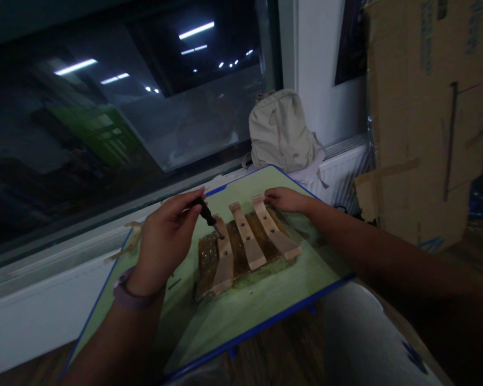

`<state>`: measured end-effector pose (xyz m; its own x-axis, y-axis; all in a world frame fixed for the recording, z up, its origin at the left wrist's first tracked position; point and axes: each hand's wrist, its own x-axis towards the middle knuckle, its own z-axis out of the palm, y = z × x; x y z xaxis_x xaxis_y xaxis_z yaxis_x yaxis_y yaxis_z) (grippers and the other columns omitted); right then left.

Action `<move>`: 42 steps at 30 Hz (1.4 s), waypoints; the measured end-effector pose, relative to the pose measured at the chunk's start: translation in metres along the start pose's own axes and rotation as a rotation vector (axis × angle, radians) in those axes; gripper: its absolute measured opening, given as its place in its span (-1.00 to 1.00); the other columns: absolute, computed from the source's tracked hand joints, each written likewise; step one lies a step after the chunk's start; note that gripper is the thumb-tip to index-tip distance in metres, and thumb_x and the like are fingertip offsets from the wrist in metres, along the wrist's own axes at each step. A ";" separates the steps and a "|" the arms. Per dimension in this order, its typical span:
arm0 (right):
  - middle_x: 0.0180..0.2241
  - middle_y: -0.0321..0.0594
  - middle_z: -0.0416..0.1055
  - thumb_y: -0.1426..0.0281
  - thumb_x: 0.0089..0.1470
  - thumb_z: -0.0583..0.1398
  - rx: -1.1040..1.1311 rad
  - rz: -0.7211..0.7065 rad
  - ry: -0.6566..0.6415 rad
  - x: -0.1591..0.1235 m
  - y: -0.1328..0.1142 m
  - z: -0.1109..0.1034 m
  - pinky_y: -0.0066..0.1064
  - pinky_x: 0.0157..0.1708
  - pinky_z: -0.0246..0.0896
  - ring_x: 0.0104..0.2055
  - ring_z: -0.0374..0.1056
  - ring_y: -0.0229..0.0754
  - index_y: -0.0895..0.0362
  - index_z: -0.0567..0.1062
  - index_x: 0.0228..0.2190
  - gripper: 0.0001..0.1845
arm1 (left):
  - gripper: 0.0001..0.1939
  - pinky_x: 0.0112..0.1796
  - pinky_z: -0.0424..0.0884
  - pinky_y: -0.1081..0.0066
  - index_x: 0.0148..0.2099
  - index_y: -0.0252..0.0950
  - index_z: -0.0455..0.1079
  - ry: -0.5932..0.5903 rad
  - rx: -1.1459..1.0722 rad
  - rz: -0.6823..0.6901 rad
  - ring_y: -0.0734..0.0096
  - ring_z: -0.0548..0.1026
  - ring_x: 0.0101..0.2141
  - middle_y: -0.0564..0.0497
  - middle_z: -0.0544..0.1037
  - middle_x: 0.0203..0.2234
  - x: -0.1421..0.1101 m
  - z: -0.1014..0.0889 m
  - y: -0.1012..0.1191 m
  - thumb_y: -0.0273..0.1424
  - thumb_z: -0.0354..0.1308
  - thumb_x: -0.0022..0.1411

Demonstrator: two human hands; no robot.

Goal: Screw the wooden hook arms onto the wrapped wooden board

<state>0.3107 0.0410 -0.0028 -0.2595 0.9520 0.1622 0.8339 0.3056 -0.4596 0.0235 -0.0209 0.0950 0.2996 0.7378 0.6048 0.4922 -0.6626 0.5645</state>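
Note:
My left hand (171,228) is closed around the black handle of a screwdriver (204,212). The screwdriver's tip meets the upper hole of the leftmost curved wooden piece (224,262). Beside it lie a middle wooden piece (249,241) and a right wooden piece (276,234), each with two dark holes. All three rest across a brown, glossy slab (208,257). With curled fingers, my right hand (284,199) grips the far end of the right piece; its fingertips are partly hidden.
A pale green board (225,335) with blue edges carries the slab. Another wooden piece (133,238) lies at its left edge, and a thin dark rod (174,283) nearer the slab. Behind stand a beige backpack (279,131), a radiator (344,174) and a large cardboard box (422,123).

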 end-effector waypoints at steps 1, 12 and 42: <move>-0.39 -0.10 0.50 0.26 0.26 0.03 -0.005 0.002 -0.002 0.000 0.000 0.000 -0.41 -0.36 0.05 -0.37 0.30 -0.19 0.22 0.53 -0.36 -0.63 | -0.69 0.05 0.45 0.23 0.04 -0.21 0.48 -0.017 -0.042 -0.028 0.31 0.55 -0.07 -0.04 0.60 -0.10 0.000 0.000 -0.001 -0.33 0.18 0.25; -0.35 -0.08 0.52 0.22 0.27 0.01 -0.020 -0.009 -0.012 0.003 0.004 0.003 -0.40 -0.33 0.06 -0.33 0.33 -0.17 0.22 0.54 -0.32 -0.58 | -0.73 -0.03 0.49 0.26 -0.01 -0.21 0.50 -0.036 -0.055 -0.030 0.32 0.56 -0.13 -0.03 0.60 -0.15 0.002 -0.003 0.006 -0.35 0.18 0.25; -0.38 -0.09 0.49 0.22 0.27 0.01 -0.023 -0.020 0.004 0.005 0.009 0.006 -0.42 -0.36 0.05 -0.36 0.30 -0.19 0.22 0.51 -0.37 -0.60 | -0.73 -0.04 0.50 0.29 -0.03 -0.25 0.52 -0.010 -0.060 -0.060 0.33 0.57 -0.15 -0.02 0.62 -0.16 -0.001 -0.003 0.011 -0.32 0.21 0.23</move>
<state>0.3138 0.0483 -0.0110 -0.2741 0.9458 0.1743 0.8395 0.3238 -0.4363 0.0263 -0.0294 0.1021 0.2797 0.7776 0.5631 0.4601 -0.6234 0.6323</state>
